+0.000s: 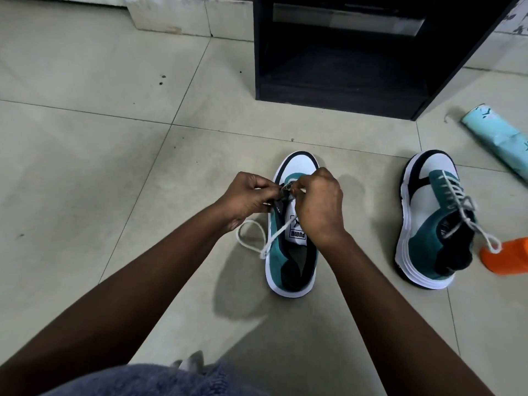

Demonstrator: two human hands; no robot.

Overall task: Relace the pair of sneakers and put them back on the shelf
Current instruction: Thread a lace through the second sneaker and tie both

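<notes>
both hands, left hand (pixel 248 197) and right hand (pixel 318 207), are pinching the lace (pixel 278 234) at the near sneaker (pixel 291 224), centre; laced sneaker (pixel 434 224) lying at three o'clock; probably threading low eyelets, next needing a crossover

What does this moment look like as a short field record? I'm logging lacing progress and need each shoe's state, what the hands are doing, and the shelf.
sneaker being laced: upright on the floor, toe away from the person, lace only at the lowest eyelets
lace: loose end looping out to the shoe's left
left hand: pinching the lace at the eyelets
right hand: pinching the lace at the eyelets
second sneaker: to the right, already laced and tied
shelf: dark, holding no shoes
</notes>
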